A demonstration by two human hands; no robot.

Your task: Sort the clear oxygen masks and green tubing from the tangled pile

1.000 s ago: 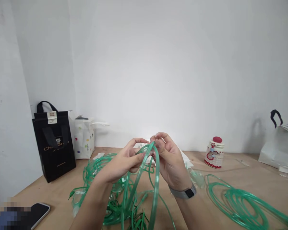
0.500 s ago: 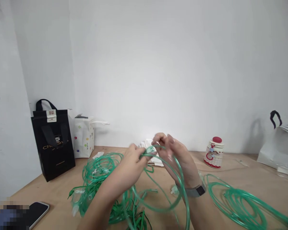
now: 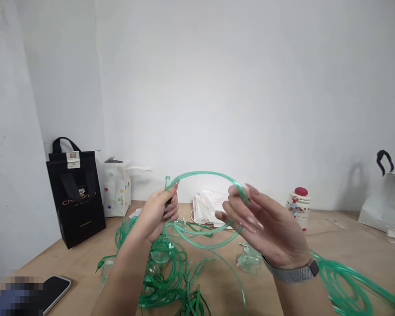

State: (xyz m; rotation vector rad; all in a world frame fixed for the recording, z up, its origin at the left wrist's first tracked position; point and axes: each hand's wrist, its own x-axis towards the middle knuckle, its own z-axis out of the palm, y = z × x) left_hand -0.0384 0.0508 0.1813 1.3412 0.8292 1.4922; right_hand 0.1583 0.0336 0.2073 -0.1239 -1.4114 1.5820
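A coil of clear green plastic tubing [image 3: 202,173] is held up in front of me, its loops spanning both hands. My left hand [image 3: 159,213] is closed round the left side of the coil, and a short tube end sticks up above the fist. On the right side, my right hand [image 3: 273,232] has its curled fingers round the loops, with a watch on the wrist. Below the left hand lies a tangled pile of green tubing and straps [image 3: 166,298] with a clear plastic mask [image 3: 163,250]. A small clear plastic piece [image 3: 249,261] rests under the right hand.
More coiled green tubing [image 3: 344,281] lies at the right. White folded sheets [image 3: 204,208] are stacked by the wall. A black bag [image 3: 75,206], a dotted white bag [image 3: 116,188] and a phone [image 3: 57,289] are at the left; a red-capped bottle [image 3: 299,206] and a white bag [image 3: 382,202] at the right.
My hands have moved apart, the left one to the left and the right one to the right. The tubing between them, a loose hanging loop before, is now a smaller, raised coil.
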